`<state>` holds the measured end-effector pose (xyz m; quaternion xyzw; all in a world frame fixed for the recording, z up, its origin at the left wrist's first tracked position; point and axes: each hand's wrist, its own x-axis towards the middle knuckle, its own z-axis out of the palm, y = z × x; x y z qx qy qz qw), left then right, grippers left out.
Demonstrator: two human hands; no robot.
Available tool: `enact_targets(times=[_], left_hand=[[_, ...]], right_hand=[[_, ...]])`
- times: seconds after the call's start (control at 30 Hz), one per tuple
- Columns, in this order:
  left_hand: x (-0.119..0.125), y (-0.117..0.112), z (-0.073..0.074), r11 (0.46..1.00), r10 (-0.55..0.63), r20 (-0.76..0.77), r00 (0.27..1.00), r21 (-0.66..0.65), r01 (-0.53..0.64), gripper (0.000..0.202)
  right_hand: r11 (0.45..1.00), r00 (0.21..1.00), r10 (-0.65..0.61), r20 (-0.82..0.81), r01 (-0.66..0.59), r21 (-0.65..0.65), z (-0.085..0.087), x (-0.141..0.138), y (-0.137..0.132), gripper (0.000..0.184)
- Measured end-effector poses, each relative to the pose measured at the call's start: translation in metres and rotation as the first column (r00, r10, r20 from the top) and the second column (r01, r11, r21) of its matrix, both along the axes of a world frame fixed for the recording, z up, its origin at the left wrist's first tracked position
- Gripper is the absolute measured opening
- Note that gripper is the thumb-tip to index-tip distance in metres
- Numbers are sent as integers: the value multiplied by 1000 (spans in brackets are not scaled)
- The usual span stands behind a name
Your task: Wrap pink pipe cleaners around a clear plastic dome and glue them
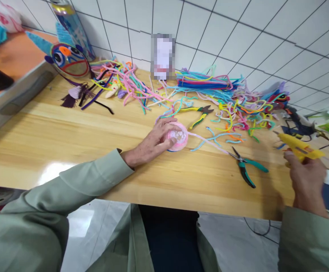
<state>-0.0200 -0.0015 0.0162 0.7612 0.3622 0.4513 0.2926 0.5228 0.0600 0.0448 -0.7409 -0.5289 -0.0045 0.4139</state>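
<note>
Pink coiled pipe-cleaner bowl (178, 136) lies gripped under the left hand (153, 142); the right hand (307, 181) clasps a yellow glue gun (300, 148).

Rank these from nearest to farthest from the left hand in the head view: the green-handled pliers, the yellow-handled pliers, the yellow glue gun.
From the left hand:
1. Yellow-handled pliers, just beyond it to the right.
2. Green-handled pliers, farther right, nearer the table edge.
3. Yellow glue gun, far right, held in the right hand.

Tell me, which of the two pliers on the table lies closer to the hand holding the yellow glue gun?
The green-handled pliers, near the table's front edge, just left of the right hand. The yellow-handled pliers lie farther back, beside the pipe cleaners.
</note>
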Motion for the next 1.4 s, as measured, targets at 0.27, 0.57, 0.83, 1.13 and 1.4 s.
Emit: enact_targets(times=[0.27, 0.57, 0.83, 1.13, 1.4], left_hand=[[2, -4, 3, 999, -28, -15, 1000, 19, 28, 31], [1, -6, 4, 999, -36, -14, 999, 21, 36, 32], [1, -4, 5, 998, -18, -37, 999, 66, 21, 28], [-1, -6, 5, 997, -43, -54, 998, 58, 46, 31], [-2, -5, 4, 998, -50, -64, 997, 46, 53, 33]], right_hand=[[891, 819, 343, -460, -439, -118, 62, -173, -80, 36], [548, 596, 548, -587, -786, -288, 41, -232, -68, 35], [401, 480, 648, -592, -875, -271, 32, -235, -64, 29], [337, 424, 748, -510, -905, -259, 16, -230, -53, 30], [372, 468, 733, -495, -884, -285, 10, -231, -55, 34]])
